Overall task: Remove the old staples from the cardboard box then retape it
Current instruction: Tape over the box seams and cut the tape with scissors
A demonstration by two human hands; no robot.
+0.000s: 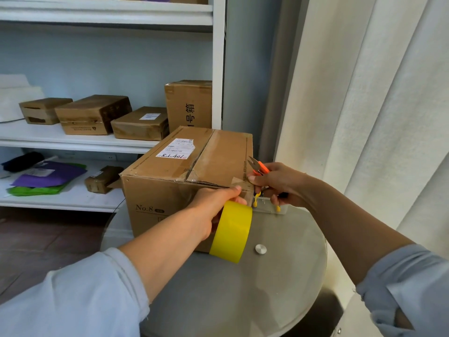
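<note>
On the round counter (279, 283) the cardboard box (184, 178) sat closed. The left hand (218, 203) gripped a yellow tape roll (232, 233) against its front; the right hand (277, 183) clutched orange snips (260, 167). Retaping looked underway, the top seam apparently not yet freshly taped.

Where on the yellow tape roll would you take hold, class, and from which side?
Grip the tape roll across its wide yellow band, coming from its left side, as the left hand does now: the roll stands on edge, tilted against the cardboard box.
</note>
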